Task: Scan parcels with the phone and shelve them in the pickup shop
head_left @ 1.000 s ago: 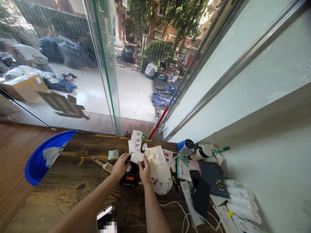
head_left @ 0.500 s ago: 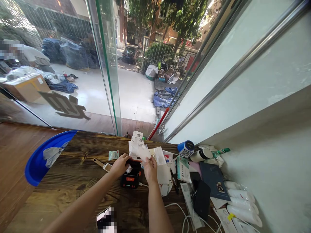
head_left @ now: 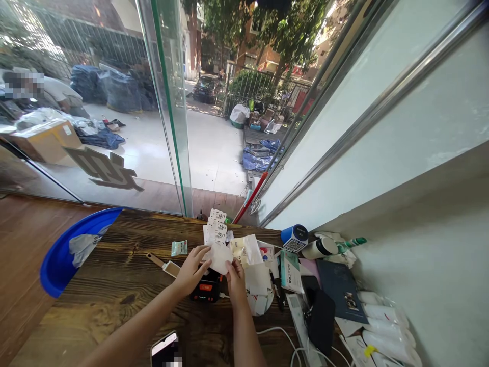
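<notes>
Both of my hands meet over a small black label printer with an orange button, standing on the wooden counter. My right hand pinches a white paper label by its lower edge. My left hand touches the label's left side with its fingers spread. Behind the label stands a strip of numbered white tickets. A yellowish plastic pouch lies just right of the label.
A blue plastic basin overhangs the counter's left edge. A phone lies near me. A blue-topped tub, a bottle, a dark booklet, white rolls and cables crowd the right side by the wall. Glass panes stand behind.
The label came up off the printer, was held high by my right hand half a second ago, and now sits lower between both hands. My left hand opened and moved onto it.
</notes>
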### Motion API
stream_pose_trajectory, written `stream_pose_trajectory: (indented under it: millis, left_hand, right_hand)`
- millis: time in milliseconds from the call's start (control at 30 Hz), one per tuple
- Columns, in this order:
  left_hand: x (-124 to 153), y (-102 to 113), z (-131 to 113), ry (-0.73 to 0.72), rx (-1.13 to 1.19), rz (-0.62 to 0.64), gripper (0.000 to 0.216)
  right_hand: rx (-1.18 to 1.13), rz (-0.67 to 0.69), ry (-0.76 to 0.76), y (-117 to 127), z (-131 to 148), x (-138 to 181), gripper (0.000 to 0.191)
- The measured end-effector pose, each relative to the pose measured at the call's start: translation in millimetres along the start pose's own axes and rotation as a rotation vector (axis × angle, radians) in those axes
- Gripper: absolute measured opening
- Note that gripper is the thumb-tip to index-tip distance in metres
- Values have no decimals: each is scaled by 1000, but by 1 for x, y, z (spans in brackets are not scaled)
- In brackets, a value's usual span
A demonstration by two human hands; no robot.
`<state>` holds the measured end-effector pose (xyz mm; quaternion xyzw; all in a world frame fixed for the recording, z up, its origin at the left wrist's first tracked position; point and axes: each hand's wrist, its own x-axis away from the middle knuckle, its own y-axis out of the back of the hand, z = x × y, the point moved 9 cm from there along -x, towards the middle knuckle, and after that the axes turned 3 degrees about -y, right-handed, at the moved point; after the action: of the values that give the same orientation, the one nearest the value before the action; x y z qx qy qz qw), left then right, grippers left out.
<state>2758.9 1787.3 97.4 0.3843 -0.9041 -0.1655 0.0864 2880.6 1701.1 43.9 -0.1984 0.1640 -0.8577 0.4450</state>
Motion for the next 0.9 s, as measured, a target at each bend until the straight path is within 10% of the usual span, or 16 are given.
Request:
stream_pose_trajectory:
  millis: [167,300,567,900]
  left_hand:
    - [-18,-24,23,340,181,75,85]
    - [-12,-33,36,465,305,172,67]
    - [12,-10,11,252,270,128,53]
    - [39,12,-35,60,-193,293,36]
  right_hand:
    - [166,73,19,-13,5,25,32]
    - [336,118,53,-27,6,47,29]
    - [735,40,322,-37,70,51,31]
    - [958,681,374,-115,95,43,21]
